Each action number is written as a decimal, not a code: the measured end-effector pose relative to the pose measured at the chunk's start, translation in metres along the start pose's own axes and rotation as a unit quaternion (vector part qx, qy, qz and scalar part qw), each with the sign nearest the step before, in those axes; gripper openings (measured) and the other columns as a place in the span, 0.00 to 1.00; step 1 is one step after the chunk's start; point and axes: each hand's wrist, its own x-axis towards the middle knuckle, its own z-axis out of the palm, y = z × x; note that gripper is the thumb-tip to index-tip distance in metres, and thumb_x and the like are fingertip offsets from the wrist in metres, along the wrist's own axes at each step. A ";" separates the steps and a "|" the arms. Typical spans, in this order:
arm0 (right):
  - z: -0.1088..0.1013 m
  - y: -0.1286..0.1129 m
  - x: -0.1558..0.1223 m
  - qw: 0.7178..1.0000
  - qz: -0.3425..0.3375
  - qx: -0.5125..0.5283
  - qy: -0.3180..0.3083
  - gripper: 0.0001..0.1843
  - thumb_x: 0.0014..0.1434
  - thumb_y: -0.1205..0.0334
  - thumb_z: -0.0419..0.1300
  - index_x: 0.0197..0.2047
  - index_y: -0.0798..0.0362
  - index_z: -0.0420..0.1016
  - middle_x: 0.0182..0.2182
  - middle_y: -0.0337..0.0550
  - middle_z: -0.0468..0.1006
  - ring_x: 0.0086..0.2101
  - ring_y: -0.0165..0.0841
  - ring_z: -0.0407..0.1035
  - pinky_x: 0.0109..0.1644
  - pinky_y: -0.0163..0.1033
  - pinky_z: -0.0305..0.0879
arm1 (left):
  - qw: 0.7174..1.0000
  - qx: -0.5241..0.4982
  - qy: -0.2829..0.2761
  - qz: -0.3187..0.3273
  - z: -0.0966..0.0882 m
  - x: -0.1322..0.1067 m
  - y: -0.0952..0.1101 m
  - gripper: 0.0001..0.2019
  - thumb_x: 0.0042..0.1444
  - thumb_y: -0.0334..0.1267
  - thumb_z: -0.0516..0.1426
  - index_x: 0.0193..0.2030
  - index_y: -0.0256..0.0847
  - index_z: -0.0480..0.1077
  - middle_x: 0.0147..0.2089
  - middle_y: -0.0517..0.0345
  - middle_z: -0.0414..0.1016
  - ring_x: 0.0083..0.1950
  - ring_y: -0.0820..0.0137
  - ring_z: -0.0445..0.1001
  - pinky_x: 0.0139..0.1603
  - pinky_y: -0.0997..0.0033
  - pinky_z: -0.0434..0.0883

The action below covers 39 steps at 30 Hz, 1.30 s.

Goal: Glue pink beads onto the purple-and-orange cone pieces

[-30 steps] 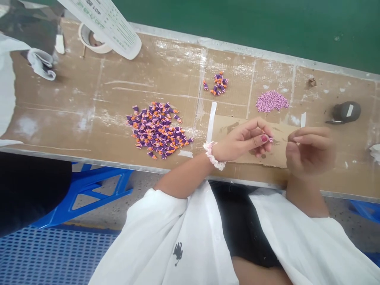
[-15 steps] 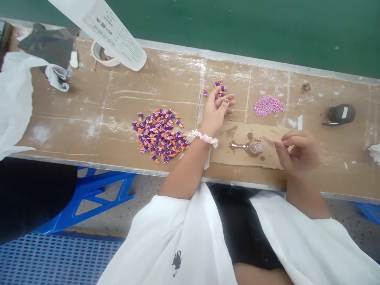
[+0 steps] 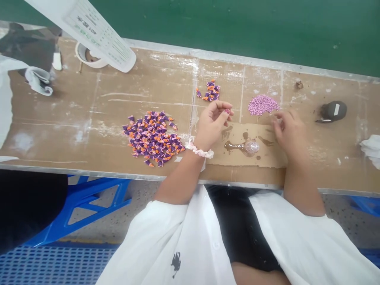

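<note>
My left hand (image 3: 211,123) hovers over the brown bench (image 3: 89,118), fingers loosely curled with nothing visible in them, just below a small pile of purple-and-orange pieces (image 3: 210,91). A large heap of the same pieces (image 3: 153,137) lies to its left. My right hand (image 3: 289,132) reaches to the lower right edge of a pile of tiny pink beads (image 3: 263,104); its fingertips are bunched and blurred. Between my hands lies a cardboard piece (image 3: 267,156) with a brown glue smear and a small clear cap (image 3: 251,147).
A dark rounded object (image 3: 331,111) sits at the right, and a white cloth (image 3: 371,147) lies at the far right edge. A tape roll (image 3: 89,55) and a white printed panel (image 3: 89,27) are at the back left. A blue stool (image 3: 89,198) stands below the bench.
My left hand went from the cardboard to the small pile and has drawn back, fingers curled. My right hand moved up from the cardboard's right end to the pink beads.
</note>
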 end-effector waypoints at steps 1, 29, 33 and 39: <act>0.004 0.006 0.001 1.000 0.010 -0.009 -0.005 0.10 0.58 0.66 0.59 0.45 0.49 0.74 0.40 0.47 0.77 0.29 0.37 0.69 0.36 0.46 0.69 | 1.000 0.002 -0.008 0.004 0.001 -0.003 0.002 0.03 0.59 0.30 0.56 0.38 0.39 0.70 0.34 0.59 0.76 0.31 0.79 0.72 0.32 0.79 0.70; 0.032 0.007 0.012 0.998 0.056 -0.007 -0.024 0.04 0.62 0.62 0.59 0.36 0.47 0.75 0.37 0.46 0.72 0.41 0.42 0.69 0.46 0.51 0.70 | 0.998 0.032 -0.048 0.023 0.004 -0.013 0.002 0.02 0.58 0.33 0.58 0.38 0.39 0.70 0.34 0.59 0.76 0.33 0.77 0.72 0.37 0.75 0.70; 0.030 0.018 0.016 0.998 0.057 -0.010 -0.003 0.03 0.63 0.63 0.56 0.36 0.49 0.68 0.39 0.49 0.71 0.43 0.45 0.68 0.48 0.54 0.67 | 0.998 0.037 -0.040 0.016 0.004 -0.012 0.002 0.02 0.57 0.32 0.58 0.38 0.38 0.71 0.33 0.59 0.76 0.30 0.78 0.71 0.31 0.78 0.68; -0.005 0.068 0.006 0.948 0.186 -0.049 0.252 0.05 0.62 0.64 0.59 0.40 0.49 0.66 0.39 0.55 0.71 0.36 0.41 0.67 0.41 0.50 0.65 | 0.998 0.041 -0.030 0.021 0.003 -0.011 0.001 0.02 0.56 0.30 0.57 0.37 0.38 0.71 0.32 0.59 0.76 0.27 0.80 0.69 0.28 0.79 0.68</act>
